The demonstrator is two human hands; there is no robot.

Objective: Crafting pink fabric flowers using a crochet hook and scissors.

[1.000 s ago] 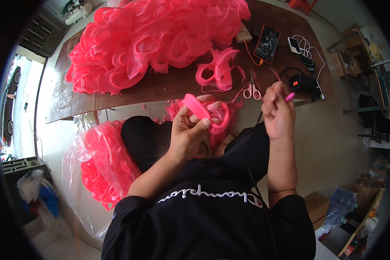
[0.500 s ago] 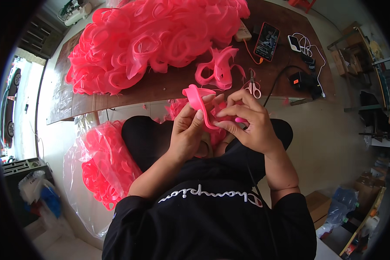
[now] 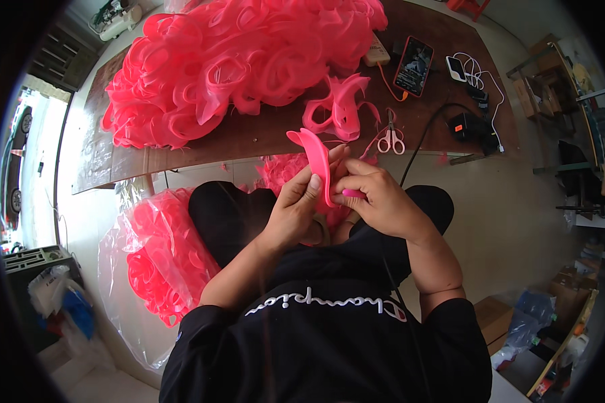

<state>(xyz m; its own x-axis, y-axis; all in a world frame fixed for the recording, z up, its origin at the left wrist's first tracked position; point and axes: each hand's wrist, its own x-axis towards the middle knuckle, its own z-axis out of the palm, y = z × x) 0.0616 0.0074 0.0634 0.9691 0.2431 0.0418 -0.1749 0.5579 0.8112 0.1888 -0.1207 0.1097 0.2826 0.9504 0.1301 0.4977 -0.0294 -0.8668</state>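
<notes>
My left hand (image 3: 293, 207) is closed on a curved, bright pink strip-like piece of soft plastic or rubber (image 3: 316, 160), its thumb pressed on the near face. The piece stands tilted above my lap, just off the table edge. Against its lower right side, my right hand (image 3: 378, 200) pinches a small tool with a magenta handle (image 3: 353, 193); its working end is hidden behind the fingers and the piece. Beyond my hands, a similar looped pink piece (image 3: 348, 111) lies on the table beside a pair of scissors (image 3: 391, 141) with pale pink handles.
A large heap of curled pink pieces (image 3: 235, 74) covers the brown table (image 3: 202, 153). Right of it lie a phone (image 3: 413, 66), a white device with a cable (image 3: 456, 68) and a black adapter (image 3: 465, 126). A clear bag of pink pieces (image 3: 171, 252) stands by my left leg.
The pink piece has turned so that its broad face shows more. My right hand has shifted slightly left and down, with its fingers more tightly drawn together around the tool.
</notes>
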